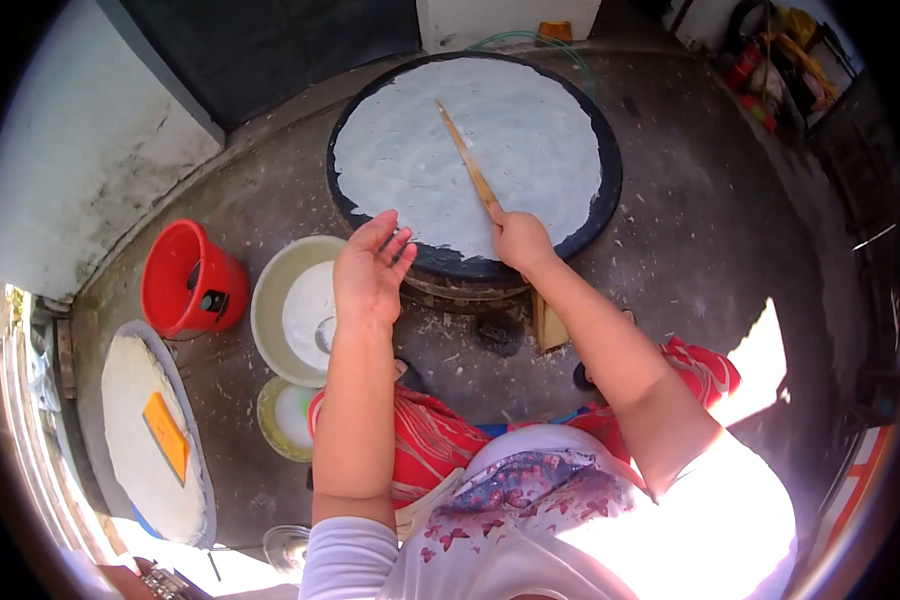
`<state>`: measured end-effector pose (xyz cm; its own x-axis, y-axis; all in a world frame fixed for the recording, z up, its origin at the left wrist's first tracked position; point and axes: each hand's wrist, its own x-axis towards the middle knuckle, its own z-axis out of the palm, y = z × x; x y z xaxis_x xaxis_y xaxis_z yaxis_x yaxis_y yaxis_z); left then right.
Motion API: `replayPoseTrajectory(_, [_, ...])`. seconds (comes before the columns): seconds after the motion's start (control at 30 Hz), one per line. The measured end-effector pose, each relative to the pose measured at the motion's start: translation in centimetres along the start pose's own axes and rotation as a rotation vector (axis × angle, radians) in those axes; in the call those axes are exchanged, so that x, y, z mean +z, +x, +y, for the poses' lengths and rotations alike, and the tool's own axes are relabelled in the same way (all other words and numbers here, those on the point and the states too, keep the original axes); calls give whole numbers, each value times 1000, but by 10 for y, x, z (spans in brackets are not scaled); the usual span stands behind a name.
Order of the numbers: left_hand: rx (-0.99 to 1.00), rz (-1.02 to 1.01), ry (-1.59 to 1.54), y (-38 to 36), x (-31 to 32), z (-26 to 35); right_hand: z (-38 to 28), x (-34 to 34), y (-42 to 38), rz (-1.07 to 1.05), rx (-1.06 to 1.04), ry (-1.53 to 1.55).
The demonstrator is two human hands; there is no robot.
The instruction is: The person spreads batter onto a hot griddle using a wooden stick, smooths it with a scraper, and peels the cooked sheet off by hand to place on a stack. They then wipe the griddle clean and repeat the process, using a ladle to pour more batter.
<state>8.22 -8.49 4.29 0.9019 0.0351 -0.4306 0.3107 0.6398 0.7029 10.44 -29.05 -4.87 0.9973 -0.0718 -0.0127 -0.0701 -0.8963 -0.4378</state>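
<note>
wooden spatula (465, 152), clasped in right hand (522, 240), pointing to eleven o'clock over batter-coated round griddle (611, 172); left hand (370, 275), half-open and empty, at griddle's seven o'clock.

Your stick (467, 153): bare, smooth-looking wood. Pale layer (540, 130) before you: matt, faintly rough. Red bucket (228, 272): glossy plastic. Your trousers (425, 435): printed cloth. Floor (690, 230) around you: matt, rough. Wall (70, 150): matt, scuffed.

Tan stick (467, 157), black griddle (611, 165), red bucket (231, 276)
</note>
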Motion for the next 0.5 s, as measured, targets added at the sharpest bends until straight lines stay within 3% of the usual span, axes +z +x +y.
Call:
replayPoseTrajectory(0.1, [-5, 7, -14, 1, 0, 1, 14, -5, -8, -29, -7, 238])
replayPoseTrajectory(0.17, [-7, 8, -8, -2, 1, 4, 35, -24, -19, -420, 475, 1205])
replayPoseTrajectory(0.2, [-10, 14, -5, -3, 2, 4, 44, -31, -25, -409, 477, 1207])
replayPoseTrajectory(0.27, [-14, 5, 7, -2, -1, 5, 62, -42, -35, -164, 575, 1325])
replayPoseTrajectory(0.3, [-14, 5, 18, -2, -2, 5, 69, -46, -36, -157, 580, 1325])
replayPoseTrajectory(0.37, [-16, 12, 13, -3, -2, 6, 81, -53, -33, 77, 635, 1247])
replayPoseTrajectory(0.5, [-26, 5, 9, -2, -1, 4, 104, -57, -16, 70, 572, 1084])
